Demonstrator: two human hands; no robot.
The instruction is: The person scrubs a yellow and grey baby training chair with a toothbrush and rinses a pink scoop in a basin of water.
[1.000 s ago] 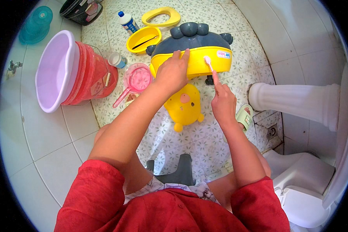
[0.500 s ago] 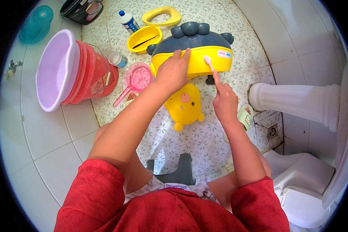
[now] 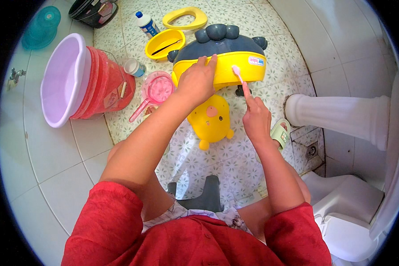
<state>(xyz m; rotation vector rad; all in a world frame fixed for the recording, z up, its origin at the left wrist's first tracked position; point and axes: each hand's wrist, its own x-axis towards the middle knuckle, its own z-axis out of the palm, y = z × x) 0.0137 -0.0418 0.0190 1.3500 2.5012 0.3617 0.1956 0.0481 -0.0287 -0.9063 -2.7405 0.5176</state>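
Note:
A yellow and dark grey child's potty (image 3: pixel 226 56) lies tipped on its side on the floor, its rounded grey feet upward. Its yellow animal-face part (image 3: pixel 210 124) lies close below it, with a pink snout and small round ears. My left hand (image 3: pixel 198 80) grips the potty's yellow side, fingertips by the grey seam and thumb hidden. In my right hand (image 3: pixel 256 116) is a pink toothbrush (image 3: pixel 238 74), with the index finger stretched along its handle. The brush's white head touches the yellow wall near a small sticker.
At left stand stacked red buckets (image 3: pixel 115 84) with a lilac basin (image 3: pixel 62 84). Nearby are a pink dipper (image 3: pixel 159 89), a cup (image 3: pixel 134 68), a blue-capped bottle (image 3: pixel 147 25), a yellow bowl (image 3: pixel 177 36) holding a dark brush and a yellow ring seat (image 3: pixel 195 16). A white pedestal (image 3: pixel 337 116) stands right.
The toothbrush and my right hand have shifted slightly left along the potty's yellow wall. My left hand keeps its hold, and the potty has moved only a little.

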